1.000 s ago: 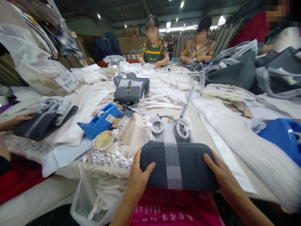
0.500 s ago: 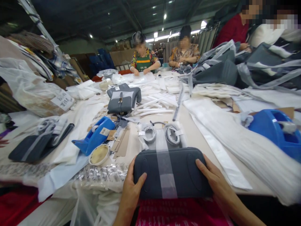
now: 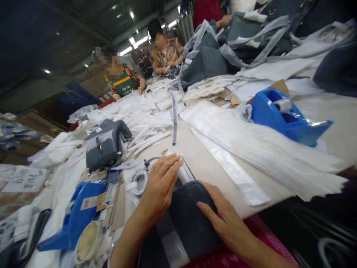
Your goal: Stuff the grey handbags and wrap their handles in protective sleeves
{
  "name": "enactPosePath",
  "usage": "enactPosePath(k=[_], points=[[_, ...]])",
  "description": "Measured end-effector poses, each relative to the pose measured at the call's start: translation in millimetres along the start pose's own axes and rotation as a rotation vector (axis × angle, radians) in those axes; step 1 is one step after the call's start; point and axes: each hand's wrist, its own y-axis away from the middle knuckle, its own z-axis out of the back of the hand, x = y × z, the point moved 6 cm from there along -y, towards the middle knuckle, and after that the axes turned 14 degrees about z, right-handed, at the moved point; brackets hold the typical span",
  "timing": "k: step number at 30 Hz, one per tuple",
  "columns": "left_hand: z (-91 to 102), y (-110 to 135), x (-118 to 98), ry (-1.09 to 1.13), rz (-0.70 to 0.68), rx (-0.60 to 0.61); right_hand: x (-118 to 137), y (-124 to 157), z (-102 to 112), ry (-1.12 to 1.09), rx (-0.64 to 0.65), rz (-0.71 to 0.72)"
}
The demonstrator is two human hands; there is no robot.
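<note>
A dark blue-grey handbag (image 3: 192, 217) is tilted at the table's front edge, with a pale translucent strip (image 3: 173, 240) around its middle. My right hand (image 3: 223, 216) grips its right end, thumb on the near face. Reaching across the far side of the bag, my left hand (image 3: 163, 180) is flat with fingers stretched out. It lies over the white wrapping (image 3: 184, 175) there and hides part of it. A wrapped, coiled handle (image 3: 138, 182) shows just left of that hand.
Two blue tape dispensers (image 3: 80, 212) (image 3: 287, 115) flank the work spot. A round tub (image 3: 88, 242) stands at left, near a grey buckled bag (image 3: 103, 145). White foam strips (image 3: 251, 145) cover the right side. Co-workers (image 3: 167, 52) sit across the table; more bags (image 3: 206, 63) are heaped behind.
My left hand has let go of the bag's left end and moved over its far side. The bag has turned and tilted in my right hand. The view has swung right and tilted.
</note>
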Motion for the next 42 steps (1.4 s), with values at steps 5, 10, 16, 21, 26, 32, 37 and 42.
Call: enactPosePath(k=[5, 10, 16, 21, 26, 32, 37, 42], points=[[-50.2, -59, -12, -0.163, -0.242, 0.354, -18, -6, 21, -0.316, -0.021, -0.2], [-68.7, -61, -2, -0.162, -0.257, 0.475, -25, -23, 36, -0.517, 0.008, -0.347], [-69.8, -62, 1, -0.13, -0.266, 0.538, -19, -40, 30, -0.485, 0.148, -0.324], [-68.3, -62, 1, -0.074, -0.227, 0.577, -11, -55, 23, -0.338, 0.213, -0.336], [-65.1, -60, 3, -0.015, -0.179, 0.587, -3, -64, 10, -0.209, 0.215, -0.276], [-54.5, -55, 6, 0.037, -0.172, 0.574, -1, -68, -12, -0.211, 0.251, -0.252], [-49.9, -53, 15, 0.1, -0.199, 0.549, -10, -64, -24, -0.268, 0.19, -0.15], [-55.2, -51, 27, 0.116, -0.282, 0.566, -12, -65, -21, -0.143, 0.225, -0.04]])
